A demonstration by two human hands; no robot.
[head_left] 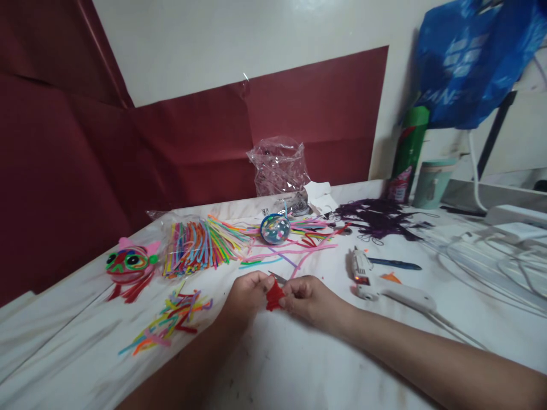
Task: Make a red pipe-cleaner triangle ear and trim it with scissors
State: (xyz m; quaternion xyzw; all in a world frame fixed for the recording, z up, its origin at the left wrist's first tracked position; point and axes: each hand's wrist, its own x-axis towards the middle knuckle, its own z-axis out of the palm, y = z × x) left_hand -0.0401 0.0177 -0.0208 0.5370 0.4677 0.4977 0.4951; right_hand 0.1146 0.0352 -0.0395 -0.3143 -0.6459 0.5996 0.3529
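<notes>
Over the middle of the table, my left hand (248, 293) pinches the left edge of a small red piece (274, 296), perhaps felt or bent pipe cleaner. My right hand (310, 300) is closed at the piece's right edge, fingertips against it. A thin pointed metal blade (278, 278), like a scissors tip, juts out above the red piece beside my right fingers; its handle is hidden. To the left lie cut bits of coloured pipe cleaner (173, 319).
A pink-eared face figure (130, 267) and a bag of pipe cleaners (200, 247) lie left. Behind my hands are a decorated ball (276, 229) and clear plastic (280, 168). To the right are a glue gun (384, 287), a dark blue stick (395, 263), purple yarn (380, 218) and cables (482, 262).
</notes>
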